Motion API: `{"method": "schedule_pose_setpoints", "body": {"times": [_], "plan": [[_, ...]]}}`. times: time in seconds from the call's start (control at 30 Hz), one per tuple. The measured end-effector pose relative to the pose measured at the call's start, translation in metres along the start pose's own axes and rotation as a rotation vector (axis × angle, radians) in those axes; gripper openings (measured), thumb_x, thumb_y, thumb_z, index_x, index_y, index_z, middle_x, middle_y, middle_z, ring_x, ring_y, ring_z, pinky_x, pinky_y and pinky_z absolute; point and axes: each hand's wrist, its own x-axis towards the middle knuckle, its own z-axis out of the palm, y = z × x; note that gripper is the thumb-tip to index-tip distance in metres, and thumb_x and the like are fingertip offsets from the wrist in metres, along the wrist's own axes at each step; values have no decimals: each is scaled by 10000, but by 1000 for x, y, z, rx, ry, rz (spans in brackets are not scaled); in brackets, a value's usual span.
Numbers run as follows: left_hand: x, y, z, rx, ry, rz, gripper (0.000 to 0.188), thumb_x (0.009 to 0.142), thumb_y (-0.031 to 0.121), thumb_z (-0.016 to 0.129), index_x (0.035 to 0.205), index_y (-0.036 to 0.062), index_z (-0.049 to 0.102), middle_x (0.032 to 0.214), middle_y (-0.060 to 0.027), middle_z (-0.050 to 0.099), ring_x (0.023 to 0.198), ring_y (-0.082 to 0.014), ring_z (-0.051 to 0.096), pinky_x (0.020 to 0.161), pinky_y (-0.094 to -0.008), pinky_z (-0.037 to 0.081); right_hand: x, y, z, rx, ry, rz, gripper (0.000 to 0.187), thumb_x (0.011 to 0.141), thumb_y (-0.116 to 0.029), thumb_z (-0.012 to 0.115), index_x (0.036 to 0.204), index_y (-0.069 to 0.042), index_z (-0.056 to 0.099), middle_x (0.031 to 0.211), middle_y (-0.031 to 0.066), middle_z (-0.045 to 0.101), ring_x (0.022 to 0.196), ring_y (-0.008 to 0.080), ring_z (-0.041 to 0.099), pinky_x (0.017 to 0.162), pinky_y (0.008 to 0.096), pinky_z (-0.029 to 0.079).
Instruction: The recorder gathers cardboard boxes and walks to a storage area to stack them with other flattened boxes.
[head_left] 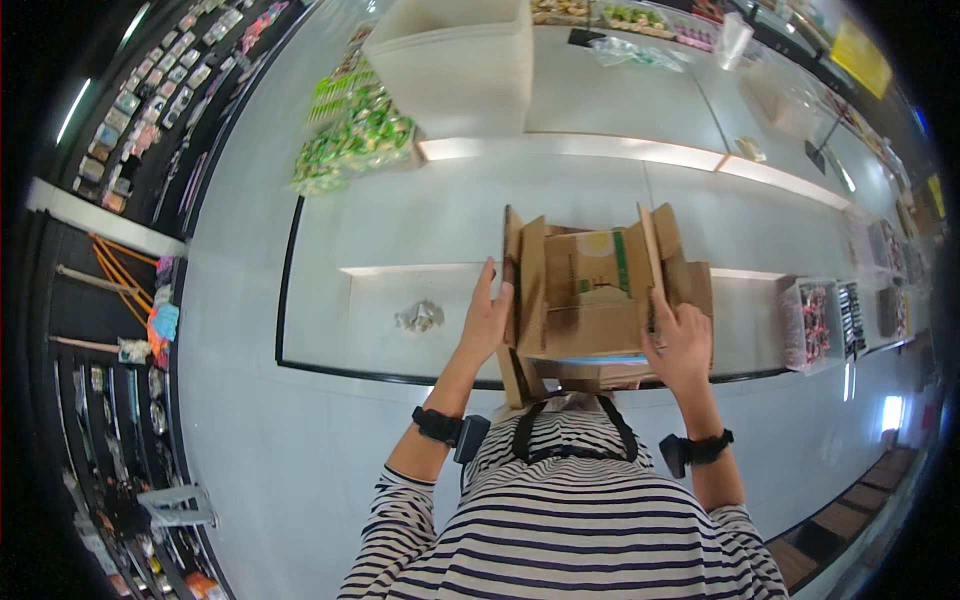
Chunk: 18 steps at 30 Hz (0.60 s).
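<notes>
A dark rack [172, 190] stands left of the pale desk [400, 220]. At the desk's front edge, the box [590, 310] sits between the hands: the left hand [487, 320] has fingers spread against its side; the right hand's [684, 348] bend at a flap [668, 235], pinching or not I cannot tell. A clear tub [793, 335] holds red packets [815, 318].

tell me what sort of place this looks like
Most likely a shop, perhaps selling sweets or snacks: green-wrapped packets piled on a pale display counter, a clear bin of small goods at the right, and rows of small items set out at the upper left.
</notes>
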Motion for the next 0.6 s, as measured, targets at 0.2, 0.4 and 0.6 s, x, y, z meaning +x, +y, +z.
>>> {"method": "schedule_pose_setpoints", "body": {"times": [0.2,0.4,0.6], "plan": [[3,-184,-101,871,151,-66,586,749,241,647,1252,67,402,1310,-204,343,1219,-343,307,933,-447,367,11,-40,-20,33,47,21,672,629,-219,716,1238,-101,460,1270,171,380,1149,353,381,958,466,309],[1,-283,-148,1124,35,-389,528,668,222,706,1148,149,500,1325,-199,256,1212,-441,238,948,-480,350,-11,-47,1,15,109,5,743,644,-162,716,1291,-115,353,1328,160,339,1225,345,335,1005,507,258],[9,-286,-114,963,-117,-225,380,628,131,721,963,100,543,1197,-187,383,1097,-395,413,879,-449,417,-59,-51,14,-54,78,174,734,659,-90,684,1295,-125,318,1328,160,337,1222,335,349,1016,529,253]]}}
